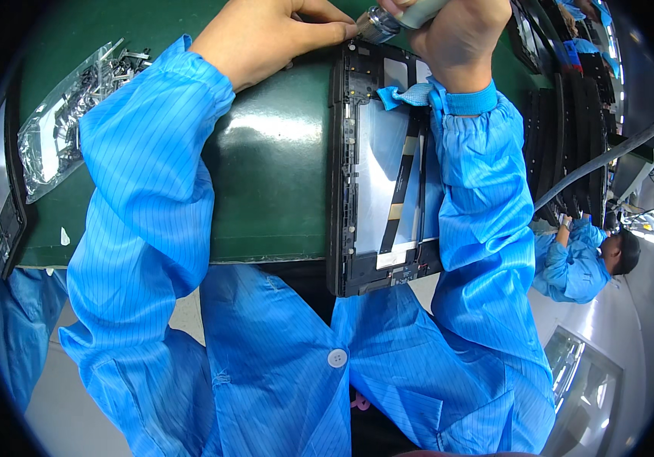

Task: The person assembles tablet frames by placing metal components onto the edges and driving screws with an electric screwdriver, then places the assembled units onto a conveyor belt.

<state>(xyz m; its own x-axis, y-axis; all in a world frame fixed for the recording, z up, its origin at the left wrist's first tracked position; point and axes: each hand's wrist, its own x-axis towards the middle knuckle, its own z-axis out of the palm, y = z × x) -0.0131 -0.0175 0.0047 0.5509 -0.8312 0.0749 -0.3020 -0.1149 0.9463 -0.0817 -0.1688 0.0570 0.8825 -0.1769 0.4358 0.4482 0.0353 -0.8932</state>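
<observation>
One panel (380,152) lies on surface (266,221), near end overhanging. Your right grip (460,42) closed round tool (423,12) by far end; left grip (266,38) at tool's nose (376,26), can't tell if pinching. Best steady nose lightly, avoid tipping panel.

Black-framed panel (370,137) taken as landmark: lies lengthwise, silver interior facing up, near end overhanging the green surface (266,198). At the panel's far end, right hand (460,34) grips a metal-nosed tool (378,25); right forearm crosses over the panel's right side. Left hand (262,38) at the panel's far left corner, fingers (327,33) beside the tool's nose; contact unclear. Well left of the panel: clear bag (49,145) with small metal parts (125,65) at its mouth. Farther left, another dark-framed unit (7,213). Right of the panel: black frames in a row (570,145), then a seated co-worker in blue (574,266).
</observation>
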